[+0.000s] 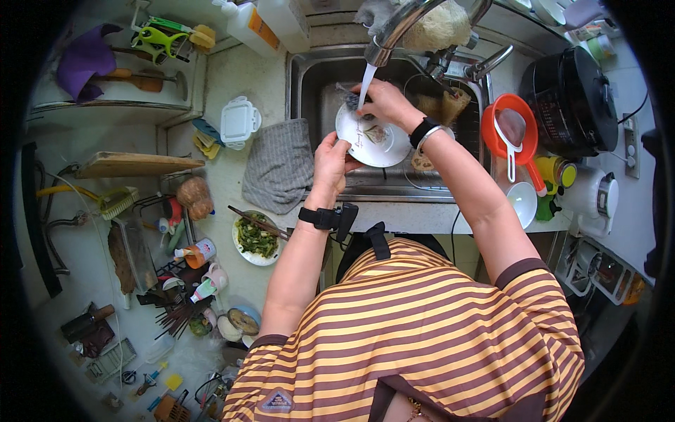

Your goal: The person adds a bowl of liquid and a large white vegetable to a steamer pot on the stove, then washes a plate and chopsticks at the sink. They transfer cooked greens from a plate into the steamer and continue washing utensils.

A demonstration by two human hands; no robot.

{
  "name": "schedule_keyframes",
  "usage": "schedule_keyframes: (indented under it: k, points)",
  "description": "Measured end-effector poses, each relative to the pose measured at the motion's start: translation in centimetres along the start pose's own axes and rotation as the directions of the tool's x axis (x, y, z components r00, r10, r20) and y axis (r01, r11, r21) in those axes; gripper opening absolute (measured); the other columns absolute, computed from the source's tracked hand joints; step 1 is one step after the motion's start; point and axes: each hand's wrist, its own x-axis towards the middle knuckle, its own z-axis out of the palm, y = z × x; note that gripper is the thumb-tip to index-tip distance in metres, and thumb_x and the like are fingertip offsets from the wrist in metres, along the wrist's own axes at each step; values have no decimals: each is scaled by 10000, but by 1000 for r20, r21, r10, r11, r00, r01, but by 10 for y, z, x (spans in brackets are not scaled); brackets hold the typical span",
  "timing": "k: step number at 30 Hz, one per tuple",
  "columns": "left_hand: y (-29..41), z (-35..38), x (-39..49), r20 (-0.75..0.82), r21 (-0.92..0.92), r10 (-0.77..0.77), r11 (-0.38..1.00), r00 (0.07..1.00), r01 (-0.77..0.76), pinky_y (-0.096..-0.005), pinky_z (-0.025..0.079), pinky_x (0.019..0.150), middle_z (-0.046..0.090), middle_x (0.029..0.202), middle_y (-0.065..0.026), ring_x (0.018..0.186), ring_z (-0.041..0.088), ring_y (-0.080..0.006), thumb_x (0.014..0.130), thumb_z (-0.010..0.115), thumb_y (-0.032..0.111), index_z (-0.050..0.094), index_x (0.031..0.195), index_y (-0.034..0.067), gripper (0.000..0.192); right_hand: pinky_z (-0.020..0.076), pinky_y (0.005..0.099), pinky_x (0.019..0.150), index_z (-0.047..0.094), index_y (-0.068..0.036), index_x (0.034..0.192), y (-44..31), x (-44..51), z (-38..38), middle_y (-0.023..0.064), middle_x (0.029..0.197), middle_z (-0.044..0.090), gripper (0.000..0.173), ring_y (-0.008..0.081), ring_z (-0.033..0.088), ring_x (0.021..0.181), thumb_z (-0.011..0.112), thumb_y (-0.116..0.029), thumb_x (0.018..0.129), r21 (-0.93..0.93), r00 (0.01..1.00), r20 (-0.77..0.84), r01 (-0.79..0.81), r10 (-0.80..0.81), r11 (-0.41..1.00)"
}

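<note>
My left hand (333,158) grips the near-left rim of a white plate (387,145) with a floral pattern, thumb on top, and tilts it over the stainless-steel sink (324,100). At the plate's far edge, my right hand (382,100) has its fingers bent beside a dark, crumpled thing, whose kind I cannot tell; the water hides part of the fingers. Water (366,84) runs from the chrome faucet (381,50) onto that spot. Loofah pieces (454,105) and a round, light-brown thing (422,161) lie in the sink's right part.
Left of the sink are a grey striped cloth (279,166), a white lidded container (240,122) and a plate of cooked greens (257,238) with chopsticks. To the right stand a red colander (490,124), a white bowl (522,205) and a black cooker (564,105).
</note>
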Motion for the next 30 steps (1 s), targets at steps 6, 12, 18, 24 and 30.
schedule_keyframes:
  k: [6,12,18,24,30]
  points:
    - [5,-9,1,-54,29,105,994,993,-104,-359,626,636,680,1022,-112,817,708,-203,921,539,63,514,1276,-15,365,549,427,796,726,-10,998,8,-18,1,209,909,711,393,372,689,896,793,-276,716,-180,948,-4,-313,318,932]
    - [2,-6,8,47,194,-48,980,998,38,-372,621,665,669,1061,-84,861,703,-203,918,514,88,551,1217,50,303,511,455,894,671,-40,1095,-30,-13,13,193,1037,634,424,399,620,1034,786,-113,694,-17,966,91,244,-242,970]
    - [18,-22,10,96,274,-47,961,994,19,-348,613,667,676,1034,-58,839,694,-172,894,508,53,576,1201,57,314,532,437,790,699,-149,1040,-41,-1,-12,71,1030,642,414,332,642,971,821,-297,673,-192,912,218,389,-347,901]
    - [21,-28,6,61,57,41,997,997,-45,-361,630,690,679,1074,-85,876,705,-188,894,504,16,561,1266,-1,377,515,414,826,688,-22,1058,-8,4,-22,220,1000,697,474,379,666,932,733,-423,807,52,976,183,-130,119,990]
    - [33,-39,14,-98,-18,195,980,976,-198,-396,626,682,669,1068,-108,844,689,-201,862,529,-44,522,1299,43,446,539,358,549,676,47,963,-2,-51,9,168,830,698,490,217,690,729,683,-435,875,476,826,144,-541,545,694]
